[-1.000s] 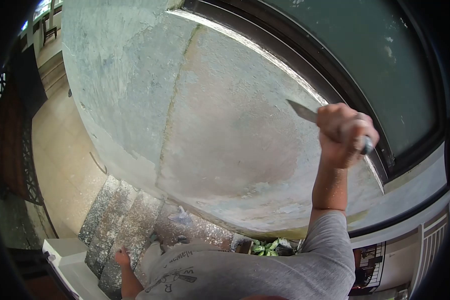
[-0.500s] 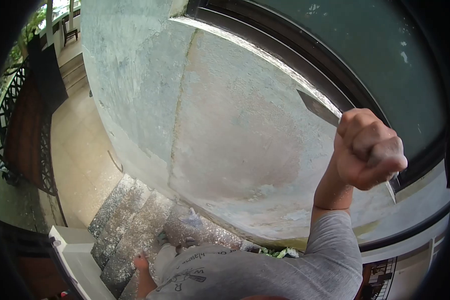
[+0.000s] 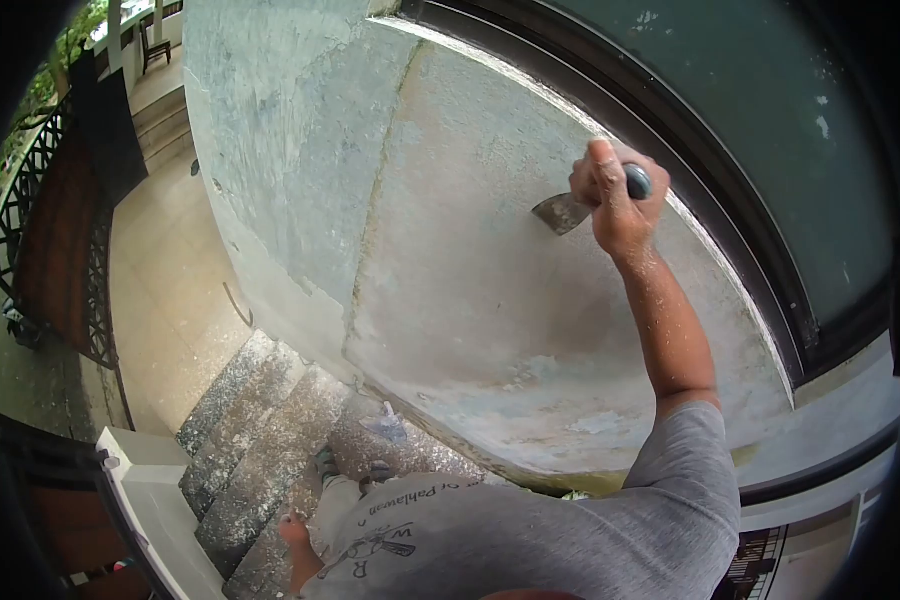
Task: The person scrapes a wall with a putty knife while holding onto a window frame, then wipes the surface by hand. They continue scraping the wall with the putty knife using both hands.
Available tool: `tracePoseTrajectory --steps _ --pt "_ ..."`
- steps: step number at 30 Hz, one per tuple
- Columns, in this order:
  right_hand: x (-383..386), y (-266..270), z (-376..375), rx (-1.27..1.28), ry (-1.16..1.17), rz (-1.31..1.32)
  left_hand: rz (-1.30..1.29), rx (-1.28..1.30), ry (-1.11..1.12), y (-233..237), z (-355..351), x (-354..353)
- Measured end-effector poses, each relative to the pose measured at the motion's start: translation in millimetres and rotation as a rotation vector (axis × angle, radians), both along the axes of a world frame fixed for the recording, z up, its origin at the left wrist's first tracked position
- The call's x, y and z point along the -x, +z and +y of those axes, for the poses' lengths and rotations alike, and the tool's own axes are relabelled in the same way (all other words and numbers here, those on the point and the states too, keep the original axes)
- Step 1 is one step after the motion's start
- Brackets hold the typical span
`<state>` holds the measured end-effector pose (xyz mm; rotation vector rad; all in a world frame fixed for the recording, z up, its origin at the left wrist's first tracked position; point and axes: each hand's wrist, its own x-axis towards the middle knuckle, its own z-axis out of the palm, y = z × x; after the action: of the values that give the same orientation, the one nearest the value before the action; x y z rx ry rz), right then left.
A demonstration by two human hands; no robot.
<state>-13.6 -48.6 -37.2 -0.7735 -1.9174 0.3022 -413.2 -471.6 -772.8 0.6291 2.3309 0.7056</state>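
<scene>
My right hand (image 3: 620, 195) is wrapped round the dark, rounded handle (image 3: 638, 181) of a putty knife. The wide metal blade (image 3: 562, 213) points left, its edge at the surface of the patchy, peeling wall (image 3: 470, 230) just below the window ledge. White dust and specks cover my right hand and forearm. Low beside my body, my left hand (image 3: 293, 529) hangs over the steps, away from the wall. It appears small, and how its fingers are held is not clear.
A dark-framed window (image 3: 730, 190) runs above the wall. Below me, stone steps (image 3: 260, 440) are strewn with pale flakes, and a crumpled bluish scrap (image 3: 385, 425) lies near the wall's foot. A white post (image 3: 150, 475) and a metal railing (image 3: 30, 210) stand to the left.
My right hand has moved left and up with the putty knife, from the window frame's edge onto the wall face. The wrist has turned, so the handle end now shows.
</scene>
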Motion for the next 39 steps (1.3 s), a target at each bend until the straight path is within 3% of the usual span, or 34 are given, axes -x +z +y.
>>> tracePoseTrajectory --steps 1,4,7,8,10,11,14,16,19,20,21,23,25,29,32,34,35,37,38,39 --pt "1 -4 0 0.061 0.005 0.042 -0.008 -0.019 0.027 -7 -1 -3" --pt "11 20 -32 -0.301 0.196 -0.06 -0.246 -0.183 0.185 3 12 -7" --pt "19 50 -73 -0.353 0.406 0.043 -0.005 -0.102 0.0 -7 24 12" --pt "15 50 -71 -0.363 0.375 0.01 -0.003 -0.103 -0.012 -1 30 13" --pt "-3 22 -31 -0.328 0.002 -0.224 0.029 -0.06 -0.036 15 37 19" --pt "-4 14 -21 -0.139 -0.089 -0.266 0.03 -0.068 -0.049 16 43 28" --pt "2 28 -44 -0.306 0.027 -0.215 -0.1 -0.098 -0.006 22 61 42" --pt "11 47 -66 -0.398 0.193 -0.104 -0.062 -0.127 -0.035 -16 64 65" --pt "5 70 -79 -0.549 0.394 -0.039 -0.038 -0.056 -0.15 8 83 83" --pt "8 58 -72 -0.529 0.374 0.042 0.022 0.02 -0.192 13 91 90" --pt "-12 48 -57 -0.373 0.22 -0.111 0.084 0.098 -0.229 18 98 94" --pt "-29 3 -22 -0.188 -0.058 -0.168 -0.051 0.034 -0.158 27 122 99" --pt "-17 2 -32 -0.171 0.012 -0.128 -0.222 -0.07 -0.068 23 142 107" --pt "14 47 -83 -0.509 0.356 0.074 -0.153 -0.193 -0.114 30 177 107" --pt "-5 37 -77 -0.42 0.358 -0.022 -0.237 -0.24 -0.138 10 183 106" --pt "-14 5 -63 -0.495 -0.03 -0.198 -0.019 -0.131 -0.266 -17 173 114" --pt "-16 8 -67 -0.443 0.044 -0.235 -0.027 -0.137 -0.257 -11 166 99" --pt "-24 18 -76 -0.362 0.04 -0.049 -0.078 -0.076 -0.227 9 152 94" --pt "-33 35 -84 -0.335 0.161 -0.024 -0.185 -0.138 -0.217 17 145 88" --pt "-32 47 -91 -0.408 0.203 0.052 -0.186 -0.149 -0.216 12 133 86"
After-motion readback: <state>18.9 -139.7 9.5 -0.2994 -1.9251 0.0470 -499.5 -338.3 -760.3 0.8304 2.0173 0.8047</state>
